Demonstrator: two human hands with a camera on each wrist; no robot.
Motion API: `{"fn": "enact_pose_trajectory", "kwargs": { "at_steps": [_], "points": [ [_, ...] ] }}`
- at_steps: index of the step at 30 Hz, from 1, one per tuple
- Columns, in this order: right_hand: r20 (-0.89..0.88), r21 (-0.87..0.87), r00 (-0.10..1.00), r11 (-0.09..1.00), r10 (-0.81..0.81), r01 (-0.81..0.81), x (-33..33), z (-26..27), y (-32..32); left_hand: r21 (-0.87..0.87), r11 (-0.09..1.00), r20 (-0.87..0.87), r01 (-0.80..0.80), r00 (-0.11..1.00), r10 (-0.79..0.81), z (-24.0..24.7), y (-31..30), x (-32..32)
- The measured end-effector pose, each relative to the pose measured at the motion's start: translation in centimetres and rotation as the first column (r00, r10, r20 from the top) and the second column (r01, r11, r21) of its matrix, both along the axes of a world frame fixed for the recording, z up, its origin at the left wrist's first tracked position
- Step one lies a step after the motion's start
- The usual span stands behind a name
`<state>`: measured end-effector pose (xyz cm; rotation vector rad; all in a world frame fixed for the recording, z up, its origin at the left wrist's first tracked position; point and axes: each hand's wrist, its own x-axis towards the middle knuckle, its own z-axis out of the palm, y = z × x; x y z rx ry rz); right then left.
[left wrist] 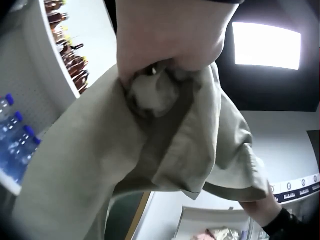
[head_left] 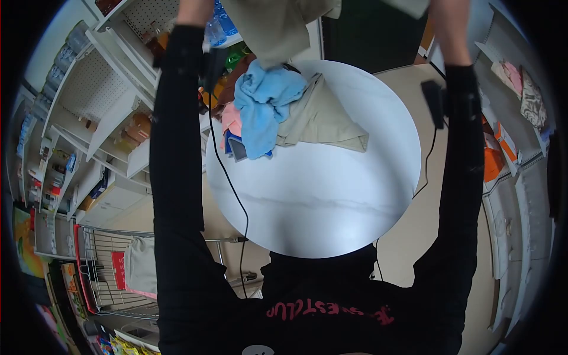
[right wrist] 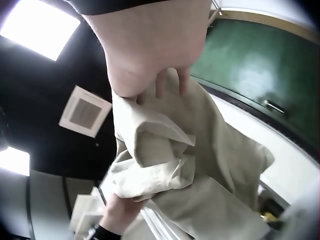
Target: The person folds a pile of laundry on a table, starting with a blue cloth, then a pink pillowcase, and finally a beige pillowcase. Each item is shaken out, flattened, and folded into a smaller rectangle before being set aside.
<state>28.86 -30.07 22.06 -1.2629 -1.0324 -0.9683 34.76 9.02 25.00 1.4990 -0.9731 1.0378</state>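
Observation:
A beige garment (head_left: 272,29) is held up in the air by both hands. My left hand (left wrist: 172,37) grips it at one end, bunching the cloth below the palm. At the other side my right hand (right wrist: 150,55) holds it, with a few fingertips showing against the fabric. Wide folds hang down between the hands, and the garment's lower part overlaps the cloth pile in the head view. On the white round table (head_left: 319,201) lie a light blue cloth (head_left: 266,97), a beige cloth (head_left: 328,121), a pink cloth (head_left: 231,120) and a grey-and-blue piece (head_left: 236,146).
Shelves with bottles (head_left: 136,127) stand on the left, and a shopping cart (head_left: 109,266) with cloth in it is at lower left. On the right are shelves with more cloth (head_left: 523,94) and an orange box (head_left: 506,142). Cables (head_left: 239,204) dangle from both wrists.

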Motion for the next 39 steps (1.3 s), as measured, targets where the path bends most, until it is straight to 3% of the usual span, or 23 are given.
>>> {"fn": "enact_pose_trajectory", "kwargs": {
  "at_steps": [1,3,4,5,7,8,9,11,12,13,15,16,17,19,21,23,24,26,27,31,35,38,39],
  "points": [
    [-0.054,-0.095,0.998,0.995,-0.020,0.015,1.0,-3.7,0.2,0.003,1.000,-0.002,-0.007,1.000,0.007,-3.6,0.6,-0.4],
    [-0.163,-0.296,0.982,0.954,-0.091,0.039,2.3,-11.0,0.7,0.214,0.953,-0.272,-0.214,0.924,0.269,-11.4,0.5,-4.3],
    [-0.317,-0.487,0.935,0.873,-0.161,-0.015,1.7,-13.9,1.2,0.237,0.961,-0.393,-0.145,0.890,0.231,-14.8,-1.7,-8.6],
    [-0.445,-0.646,0.858,0.756,-0.258,-0.107,0.7,-16.6,1.6,0.611,0.764,-0.391,-0.207,0.760,0.519,-19.6,1.5,-8.5],
    [-0.270,-0.902,0.898,0.418,-0.349,-0.108,-1.3,-20.2,2.3,0.833,0.543,-0.492,0.108,0.593,0.637,-23.5,2.8,-12.2],
    [-0.275,-0.901,0.899,0.418,-0.341,-0.116,-1.6,-20.6,2.5,0.769,0.567,-0.626,0.295,0.529,0.573,-24.2,3.7,-13.4],
    [-0.370,-0.901,0.841,0.373,-0.395,-0.221,-1.5,-20.4,2.6,0.772,0.566,-0.622,0.290,0.528,0.578,-23.8,4.8,-13.9],
    [-0.528,-0.849,0.678,0.294,-0.512,-0.439,-1.3,-20.3,3.0,0.599,0.713,-0.782,0.364,0.458,0.423,-22.0,7.2,-15.2],
    [-0.529,-0.848,0.679,0.293,-0.509,-0.441,-0.9,-20.3,3.3,0.499,0.772,-0.845,0.394,0.419,0.332,-21.6,8.1,-15.3],
    [-0.398,-0.916,0.734,0.284,-0.550,-0.284,-0.5,-20.2,3.8,0.498,0.775,-0.846,0.390,0.416,0.334,-22.3,8.9,-14.6],
    [-0.114,-0.969,0.774,0.240,-0.623,0.050,-0.1,-20.0,4.9,0.598,0.800,-0.667,0.043,0.580,0.467,-25.8,11.1,-11.4],
    [-0.114,-0.970,0.778,0.239,-0.617,0.048,-0.1,-20.4,5.9,0.607,0.783,-0.558,-0.139,0.626,0.544,-27.4,12.0,-10.2],
    [-0.250,-0.919,0.819,0.393,-0.517,-0.032,0.0,-21.3,7.2,0.607,0.781,-0.554,-0.147,0.626,0.549,-28.6,11.7,-9.3],
    [-0.467,-0.738,0.849,0.637,-0.246,-0.222,0.2,-23.0,9.3,0.425,0.888,-0.738,0.176,0.636,0.227,-31.3,8.5,-6.9],
    [-0.466,-0.774,0.833,0.593,-0.300,-0.220,0.5,-24.2,9.6,0.588,0.806,-0.569,0.076,0.746,0.345,-34.8,6.1,-4.3],
    [-0.460,-0.838,0.782,0.497,-0.420,-0.226,0.8,-25.5,9.2,0.456,0.841,-0.767,0.291,0.608,0.205,-33.8,2.6,-2.8],
    [-0.459,-0.841,0.785,0.489,-0.415,-0.233,1.5,-26.1,8.6,0.489,0.840,-0.737,0.233,0.626,0.255,-34.6,0.7,-1.9],
    [-0.342,-0.860,0.769,0.510,-0.540,-0.025,3.7,-27.3,6.4,0.572,0.817,-0.643,0.072,0.658,0.393,-35.4,-3.8,-1.1],
    [-0.338,-0.864,0.772,0.503,-0.539,-0.028,4.7,-28.1,5.2,0.618,0.785,-0.574,-0.032,0.664,0.479,-35.1,-6.0,-1.4],
    [-0.450,-0.762,0.727,0.648,-0.518,-0.010,7.3,-30.2,1.8,0.588,0.762,-0.520,-0.270,0.596,0.612,-36.7,-11.4,-0.1],
    [-0.325,-0.774,0.755,0.618,-0.570,0.133,6.6,-30.6,1.0,0.527,0.845,-0.619,-0.090,0.641,0.454,-36.4,-9.8,0.3],
    [-0.322,-0.752,0.782,0.646,-0.533,0.132,3.3,-26.7,1.7,0.506,0.853,-0.632,-0.130,0.617,0.469,-35.5,-5.8,0.6],
    [-0.326,-0.751,0.777,0.647,-0.539,0.134,2.4,-26.3,1.9,0.380,0.924,-0.742,-0.027,0.588,0.322,-33.8,-4.5,-0.4]
  ]
}}
